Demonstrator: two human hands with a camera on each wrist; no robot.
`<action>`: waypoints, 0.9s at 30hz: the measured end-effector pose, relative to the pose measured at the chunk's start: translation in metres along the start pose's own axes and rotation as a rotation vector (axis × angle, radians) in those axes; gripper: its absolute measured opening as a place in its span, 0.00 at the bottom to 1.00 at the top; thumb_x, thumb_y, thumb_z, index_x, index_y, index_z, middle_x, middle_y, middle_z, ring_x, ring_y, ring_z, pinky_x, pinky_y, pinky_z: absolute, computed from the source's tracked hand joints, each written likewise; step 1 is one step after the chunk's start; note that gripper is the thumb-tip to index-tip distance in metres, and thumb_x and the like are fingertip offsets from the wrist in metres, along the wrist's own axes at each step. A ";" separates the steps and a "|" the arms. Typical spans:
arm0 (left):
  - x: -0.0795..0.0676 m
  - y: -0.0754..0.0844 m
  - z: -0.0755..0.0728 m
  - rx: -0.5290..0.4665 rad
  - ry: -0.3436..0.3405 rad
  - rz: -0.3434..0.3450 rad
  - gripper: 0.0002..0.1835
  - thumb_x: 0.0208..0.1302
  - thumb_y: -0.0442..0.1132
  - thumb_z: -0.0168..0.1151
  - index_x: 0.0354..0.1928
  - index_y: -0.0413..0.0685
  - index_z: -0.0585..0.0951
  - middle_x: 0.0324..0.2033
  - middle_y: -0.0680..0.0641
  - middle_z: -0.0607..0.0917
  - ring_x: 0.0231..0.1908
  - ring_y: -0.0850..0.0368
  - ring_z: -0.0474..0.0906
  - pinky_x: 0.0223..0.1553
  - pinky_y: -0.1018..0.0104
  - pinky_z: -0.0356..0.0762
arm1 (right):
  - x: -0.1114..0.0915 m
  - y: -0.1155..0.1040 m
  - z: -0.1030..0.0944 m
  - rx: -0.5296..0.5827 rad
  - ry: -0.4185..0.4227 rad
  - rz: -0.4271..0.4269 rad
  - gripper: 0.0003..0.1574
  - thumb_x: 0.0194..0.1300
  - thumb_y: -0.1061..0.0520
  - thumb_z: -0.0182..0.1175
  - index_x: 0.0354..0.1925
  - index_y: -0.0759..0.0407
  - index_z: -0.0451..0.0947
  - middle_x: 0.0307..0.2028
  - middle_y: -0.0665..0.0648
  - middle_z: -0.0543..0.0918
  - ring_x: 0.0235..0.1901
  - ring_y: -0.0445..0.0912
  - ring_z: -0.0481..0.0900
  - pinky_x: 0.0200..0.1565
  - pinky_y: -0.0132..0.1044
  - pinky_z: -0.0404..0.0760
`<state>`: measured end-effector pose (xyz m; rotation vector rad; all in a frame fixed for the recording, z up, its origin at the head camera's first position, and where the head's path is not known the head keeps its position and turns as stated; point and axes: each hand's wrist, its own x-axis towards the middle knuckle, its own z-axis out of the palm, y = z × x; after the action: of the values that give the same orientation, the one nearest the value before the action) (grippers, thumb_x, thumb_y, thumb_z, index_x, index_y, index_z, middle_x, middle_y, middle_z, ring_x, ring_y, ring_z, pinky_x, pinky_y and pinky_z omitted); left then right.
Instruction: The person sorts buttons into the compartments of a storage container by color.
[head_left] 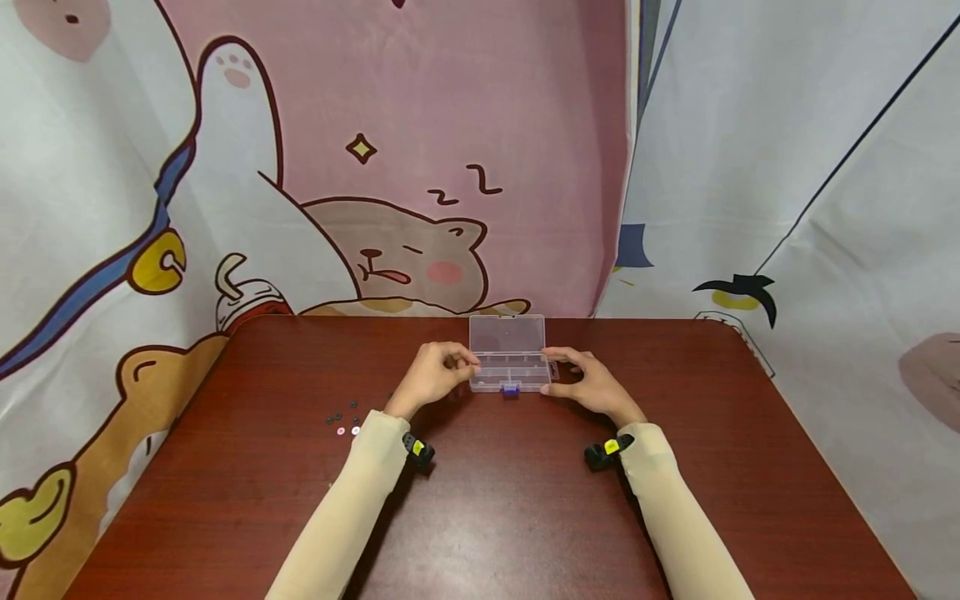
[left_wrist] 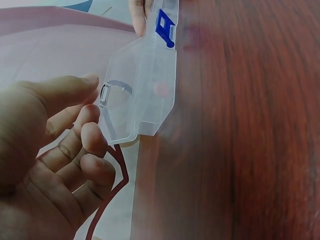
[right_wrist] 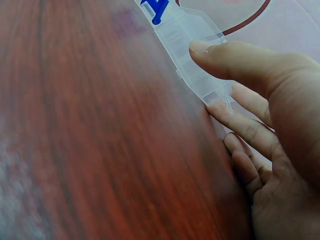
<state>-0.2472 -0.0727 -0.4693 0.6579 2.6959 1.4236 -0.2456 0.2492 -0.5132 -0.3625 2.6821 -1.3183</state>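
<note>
A clear plastic compartment box [head_left: 510, 375] stands near the table's far edge, its lid [head_left: 507, 334] raised at the back and its blue latch [head_left: 511, 390] at the front. My right hand [head_left: 592, 387] grips the box's right end, thumb [right_wrist: 215, 57] at the front and fingers round the end. At the left end is my left hand [head_left: 435, 375], thumb [left_wrist: 75, 90] and forefinger brought close together by the rim, the other fingers curled. Whether something small sits between those fingertips is hidden. Through the wall, a faint pink spot [left_wrist: 161, 90] shows.
Several small dark round pieces [head_left: 353, 404] lie left of my left forearm, with a pink piece [head_left: 341, 431] and a whitish one [head_left: 356, 431] near them. Behind the brown table [head_left: 510, 517] hangs a printed curtain [head_left: 525, 167].
</note>
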 end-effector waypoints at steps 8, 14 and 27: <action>-0.002 0.000 -0.005 0.012 -0.003 0.008 0.07 0.67 0.38 0.70 0.44 0.45 0.89 0.25 0.50 0.84 0.24 0.59 0.76 0.27 0.67 0.75 | 0.000 0.003 0.001 0.006 0.001 0.000 0.42 0.56 0.41 0.77 0.67 0.34 0.74 0.64 0.49 0.79 0.64 0.51 0.68 0.67 0.53 0.66; -0.005 0.001 -0.013 0.051 -0.006 0.032 0.12 0.66 0.38 0.71 0.49 0.44 0.88 0.24 0.51 0.83 0.26 0.57 0.76 0.28 0.67 0.73 | 0.000 0.001 0.001 0.001 0.002 0.005 0.43 0.55 0.39 0.77 0.67 0.35 0.74 0.64 0.49 0.79 0.64 0.51 0.68 0.67 0.53 0.67; -0.016 -0.005 -0.032 0.147 -0.033 0.022 0.18 0.64 0.47 0.73 0.54 0.51 0.86 0.23 0.53 0.82 0.22 0.62 0.71 0.28 0.67 0.71 | 0.001 0.000 0.001 0.004 0.000 0.003 0.43 0.55 0.38 0.78 0.67 0.35 0.74 0.64 0.50 0.79 0.64 0.51 0.68 0.67 0.54 0.67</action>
<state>-0.2409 -0.1064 -0.4571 0.7153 2.7956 1.2157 -0.2467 0.2485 -0.5138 -0.3582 2.6786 -1.3220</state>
